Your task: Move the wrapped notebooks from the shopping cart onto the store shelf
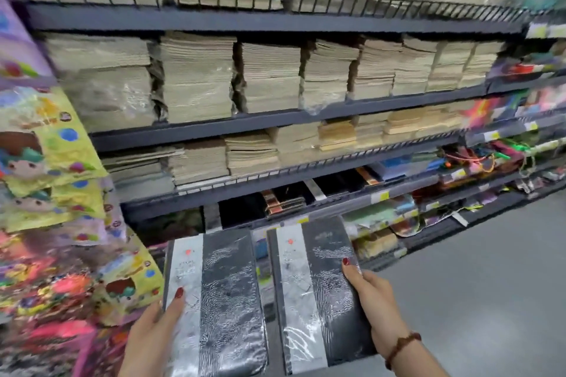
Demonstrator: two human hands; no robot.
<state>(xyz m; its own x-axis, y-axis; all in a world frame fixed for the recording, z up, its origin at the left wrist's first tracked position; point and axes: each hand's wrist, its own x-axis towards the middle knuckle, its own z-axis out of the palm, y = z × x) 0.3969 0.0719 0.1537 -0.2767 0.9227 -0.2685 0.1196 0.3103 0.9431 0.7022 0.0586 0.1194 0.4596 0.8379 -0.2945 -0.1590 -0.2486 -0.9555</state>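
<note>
Two wrapped notebooks fill the lower middle of the view, side by side and apart, held up in front of the store shelf (pixel 275 119). Each is dark, shiny with plastic film, and carries a pale vertical band. One notebook (pixel 214 300) sits in the left hand (pixel 153 333), which clasps its lower left edge: the thumb lies on the pale band and the fingers go underneath, out of sight. Its neighbour, the other notebook (pixel 315 294), is gripped by the right hand (pixel 373 300) at its right edge, thumb pressed flat on the cover, fingers curled behind. A beaded bracelet (pixel 401 346) circles the right wrist.
</note>
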